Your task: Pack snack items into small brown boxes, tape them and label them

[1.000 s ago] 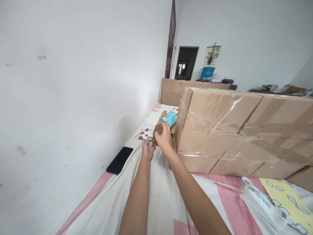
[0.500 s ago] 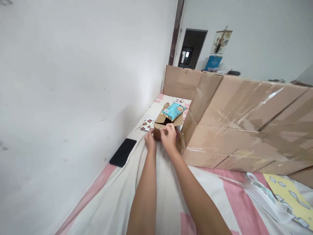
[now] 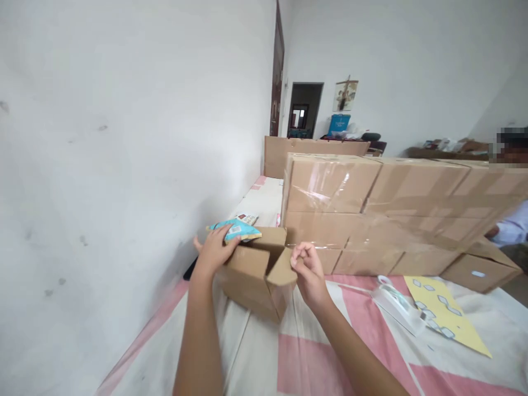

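Observation:
A small cardboard box (image 3: 251, 289) with raised flaps sits on the sheet in front of me, a little tilted. My left hand (image 3: 213, 250) is closed around its left side, the fingers also lying against a light blue packet (image 3: 239, 229) on top of the flaps. In a pinch, my right hand (image 3: 308, 275) holds the box's right flap (image 3: 284, 269). The inside of the box is mostly hidden. Behind it lies a white patterned packet (image 3: 248, 218), partly covered by the blue one.
Taped cardboard cartons (image 3: 330, 190) stand stacked to the right. A white tape dispenser (image 3: 398, 311) lies beside a yellow patterned sheet (image 3: 449, 313). The wall (image 3: 103, 192) runs along my left, near a black phone (image 3: 190, 270). At far right, a person's sleeve (image 3: 513, 225) shows near another box (image 3: 480, 269).
The box has come nearer and turned, with the blue packet on it. My left hand has shifted onto its left side and the packet; my right hand now pinches the right flap.

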A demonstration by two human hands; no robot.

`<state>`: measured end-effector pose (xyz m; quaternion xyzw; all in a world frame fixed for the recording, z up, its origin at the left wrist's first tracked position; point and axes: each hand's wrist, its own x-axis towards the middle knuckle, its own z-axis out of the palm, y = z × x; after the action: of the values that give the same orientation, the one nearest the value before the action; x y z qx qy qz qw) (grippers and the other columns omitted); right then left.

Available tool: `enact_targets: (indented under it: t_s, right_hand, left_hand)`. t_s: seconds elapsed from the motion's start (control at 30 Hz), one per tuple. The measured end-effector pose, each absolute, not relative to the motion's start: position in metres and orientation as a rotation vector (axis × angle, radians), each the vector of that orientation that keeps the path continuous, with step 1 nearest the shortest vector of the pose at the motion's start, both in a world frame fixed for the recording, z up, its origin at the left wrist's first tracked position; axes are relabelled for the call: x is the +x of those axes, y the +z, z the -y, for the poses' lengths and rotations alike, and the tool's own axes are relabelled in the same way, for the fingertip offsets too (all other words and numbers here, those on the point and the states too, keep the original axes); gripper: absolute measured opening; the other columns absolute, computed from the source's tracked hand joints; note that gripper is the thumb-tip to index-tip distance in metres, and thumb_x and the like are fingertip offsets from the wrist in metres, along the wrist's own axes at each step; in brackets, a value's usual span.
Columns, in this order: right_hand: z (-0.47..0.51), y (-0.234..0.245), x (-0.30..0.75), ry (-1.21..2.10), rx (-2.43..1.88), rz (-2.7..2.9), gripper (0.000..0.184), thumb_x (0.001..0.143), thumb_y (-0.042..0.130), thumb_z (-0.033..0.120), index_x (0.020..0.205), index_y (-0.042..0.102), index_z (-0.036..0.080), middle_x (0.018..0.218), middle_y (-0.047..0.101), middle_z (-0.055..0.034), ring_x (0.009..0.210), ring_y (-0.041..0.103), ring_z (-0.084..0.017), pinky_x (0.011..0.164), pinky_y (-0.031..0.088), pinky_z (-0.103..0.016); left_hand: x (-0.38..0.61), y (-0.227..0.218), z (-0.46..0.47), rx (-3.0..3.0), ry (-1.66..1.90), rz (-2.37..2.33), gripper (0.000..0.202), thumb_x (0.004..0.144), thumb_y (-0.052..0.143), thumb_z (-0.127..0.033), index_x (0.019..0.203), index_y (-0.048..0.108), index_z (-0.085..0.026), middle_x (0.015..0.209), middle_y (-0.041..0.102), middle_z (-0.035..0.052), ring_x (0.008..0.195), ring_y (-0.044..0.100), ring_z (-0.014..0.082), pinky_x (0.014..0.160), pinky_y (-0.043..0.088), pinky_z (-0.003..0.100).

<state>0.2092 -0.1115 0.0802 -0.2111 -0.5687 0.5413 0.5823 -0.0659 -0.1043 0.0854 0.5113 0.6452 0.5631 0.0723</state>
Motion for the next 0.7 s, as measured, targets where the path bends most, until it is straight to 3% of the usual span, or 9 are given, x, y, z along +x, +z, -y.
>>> enact_targets:
  t_s: [0.07,0.2,0.3,0.43,0.57,0.7]
  right_hand:
    - [0.134,0.079,0.250,1.364,-0.493,1.316,0.025,0.087,0.070,0.031,0.102,0.050,0.028,0.087,0.049,0.0017,0.065,0.041,-0.013,0.059,0.036,-0.025]
    - [0.183,0.081,0.345,1.409,-0.530,1.286,0.028,0.086,0.072,0.032,0.105,0.052,0.030,0.083,0.047,0.0022,0.063,0.041,-0.013,0.055,0.034,-0.025]
    - [0.216,0.078,0.411,1.449,-0.592,1.270,0.029,0.085,0.073,0.032,0.105,0.052,0.030,0.079,0.046,0.0028,0.059,0.039,-0.012,0.053,0.033,-0.026]
    - [0.246,0.058,0.470,1.441,-0.638,1.207,0.031,0.084,0.072,0.034,0.107,0.051,0.029,0.075,0.045,0.0038,0.056,0.035,-0.012,0.050,0.029,-0.025]
    - [0.254,0.034,0.498,1.421,-0.620,1.263,0.036,0.082,0.068,0.028,0.114,0.050,0.028,0.073,0.047,0.0035,0.059,0.038,-0.014,0.053,0.030,-0.026]
    - [0.253,0.026,0.510,1.391,-0.575,1.331,0.042,0.081,0.060,0.016,0.120,0.048,0.028,0.075,0.048,0.0029,0.064,0.040,-0.016,0.057,0.031,-0.027]
  left_hand:
    - [-0.049,0.097,0.145,1.722,1.459,-2.035,0.047,0.071,0.081,-0.054,0.111,0.074,-0.029,0.120,0.073,0.0107,0.122,0.057,0.0395,0.118,0.018,0.066]
    - [-0.005,0.108,0.215,2.284,0.787,-2.055,0.059,0.085,0.063,-0.061,0.137,0.060,-0.032,0.134,0.064,0.0083,0.121,0.057,0.0316,0.113,0.033,0.055]
    - [0.039,0.114,0.239,2.572,0.693,-1.790,0.051,0.088,0.063,-0.053,0.134,0.061,-0.030,0.142,0.057,0.0106,0.133,0.050,0.0328,0.111,0.040,0.050]
    - [0.105,0.118,0.231,2.728,0.640,-1.420,0.038,0.091,0.062,-0.041,0.125,0.059,-0.024,0.158,0.044,0.0128,0.146,0.040,0.0329,0.119,0.033,0.053]
    - [0.154,0.118,0.211,2.749,0.528,-1.408,0.039,0.087,0.065,-0.041,0.121,0.059,-0.023,0.141,0.062,0.0121,0.128,0.057,0.0320,0.108,0.041,0.050]
    - [0.178,0.136,0.210,2.883,0.400,-1.389,0.034,0.092,0.058,-0.036,0.122,0.062,-0.023,0.123,0.071,0.0092,0.113,0.064,0.0285,0.097,0.045,0.042]
